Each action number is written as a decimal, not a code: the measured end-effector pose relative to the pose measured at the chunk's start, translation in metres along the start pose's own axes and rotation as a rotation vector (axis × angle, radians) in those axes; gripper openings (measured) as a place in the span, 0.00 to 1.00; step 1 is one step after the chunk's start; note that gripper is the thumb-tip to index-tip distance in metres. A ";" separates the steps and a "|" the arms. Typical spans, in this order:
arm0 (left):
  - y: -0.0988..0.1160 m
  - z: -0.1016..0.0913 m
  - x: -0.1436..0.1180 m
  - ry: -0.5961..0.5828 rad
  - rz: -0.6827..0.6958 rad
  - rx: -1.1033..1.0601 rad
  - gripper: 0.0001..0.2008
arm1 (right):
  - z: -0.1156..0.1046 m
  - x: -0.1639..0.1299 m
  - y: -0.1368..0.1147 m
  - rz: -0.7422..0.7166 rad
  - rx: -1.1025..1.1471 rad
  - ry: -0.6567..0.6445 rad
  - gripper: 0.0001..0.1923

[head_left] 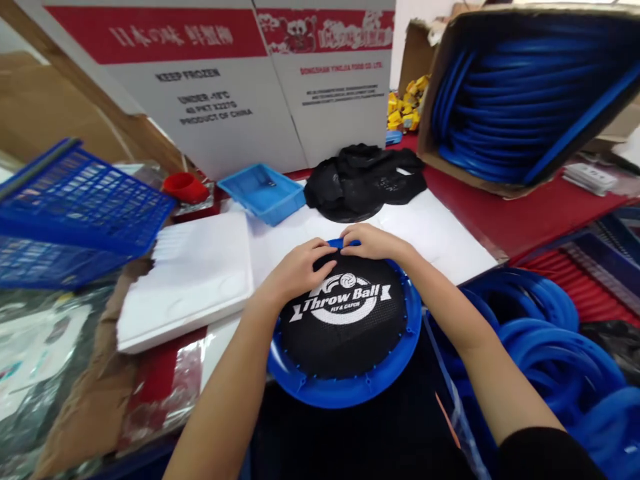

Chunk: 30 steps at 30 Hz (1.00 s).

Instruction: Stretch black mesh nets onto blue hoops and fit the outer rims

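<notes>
A round throw ball disc [345, 350] with black mesh and a blue plastic rim lies before me, its near side tilted toward my body. White "Throw Ball" lettering faces up on the mesh. At the disc's far edge, my left hand [300, 265] grips the rim, with the thumb lying over the mesh. Beside it, my right hand [369, 241] pinches the same stretch of rim, its fingertips close to the left ones. Whether a small part sits under the fingertips cannot be seen. Just beyond the hands rests a pile of black fabric covers [363, 180] on a white sheet [440, 233].
Behind stands a large white carton [240, 87]. A blue tray [267, 193], white foam slab [195, 273], red cup-like piece [185, 188] and blue basket [95, 207] are left. At right are a box of blue rings [525, 107], loose blue rings [555, 353] and yellow pieces [410, 103].
</notes>
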<state>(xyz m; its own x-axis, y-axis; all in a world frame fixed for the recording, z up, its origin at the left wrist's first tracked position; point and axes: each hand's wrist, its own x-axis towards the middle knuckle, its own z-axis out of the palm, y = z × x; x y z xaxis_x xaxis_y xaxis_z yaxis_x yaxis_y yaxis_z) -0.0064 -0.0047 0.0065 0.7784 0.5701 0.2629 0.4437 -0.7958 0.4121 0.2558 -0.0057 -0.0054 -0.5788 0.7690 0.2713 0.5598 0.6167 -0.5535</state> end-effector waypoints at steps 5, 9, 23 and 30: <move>0.004 0.000 0.001 -0.046 -0.063 0.095 0.23 | 0.000 0.003 0.009 -0.007 0.014 -0.024 0.07; 0.020 0.010 -0.010 -0.101 -0.053 0.194 0.35 | 0.001 0.003 0.012 -0.008 0.050 -0.047 0.09; 0.107 0.024 -0.043 -0.489 -0.142 0.107 0.39 | 0.008 -0.001 0.021 -0.036 0.129 0.023 0.06; 0.114 -0.011 -0.086 -0.045 -0.425 -0.455 0.29 | -0.080 -0.023 0.036 0.389 -0.192 0.729 0.14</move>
<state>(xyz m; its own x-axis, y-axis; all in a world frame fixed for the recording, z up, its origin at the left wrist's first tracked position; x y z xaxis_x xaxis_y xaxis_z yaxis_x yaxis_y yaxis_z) -0.0279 -0.1422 0.0400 0.5974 0.8010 -0.0390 0.4931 -0.3285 0.8055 0.3373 0.0121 0.0316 0.1654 0.8079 0.5656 0.7693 0.2532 -0.5866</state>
